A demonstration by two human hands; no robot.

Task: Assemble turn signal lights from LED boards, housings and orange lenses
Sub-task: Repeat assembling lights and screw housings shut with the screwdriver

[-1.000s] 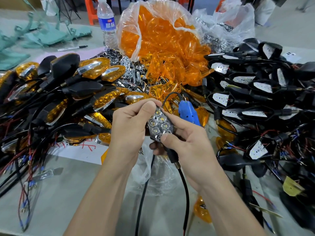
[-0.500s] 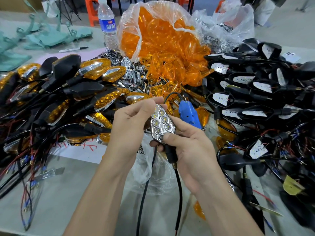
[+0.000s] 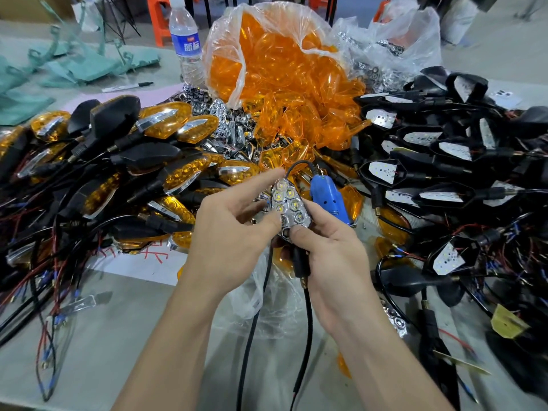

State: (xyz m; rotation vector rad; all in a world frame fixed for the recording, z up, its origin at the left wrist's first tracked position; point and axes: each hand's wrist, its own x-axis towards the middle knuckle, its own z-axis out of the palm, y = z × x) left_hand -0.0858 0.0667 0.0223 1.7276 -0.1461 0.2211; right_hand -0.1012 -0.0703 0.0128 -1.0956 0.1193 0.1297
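Reflector unit (image 3: 289,204) with LEDs sits mid-air over tabletop (image 3: 118,336), pointed tip away from person, stem (image 3: 300,264) toward wrists. Right hand (image 3: 329,256) fingers (image 3: 298,232) clamped round base; left hand (image 3: 234,232) pinches tip and edge. Orange lenses (image 3: 284,84) lie straight beyond.

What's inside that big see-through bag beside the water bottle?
The clear bag is stuffed with orange lenses, and some spill out at its mouth. Whatever lies deep under the heap is covered, so I cannot tell.
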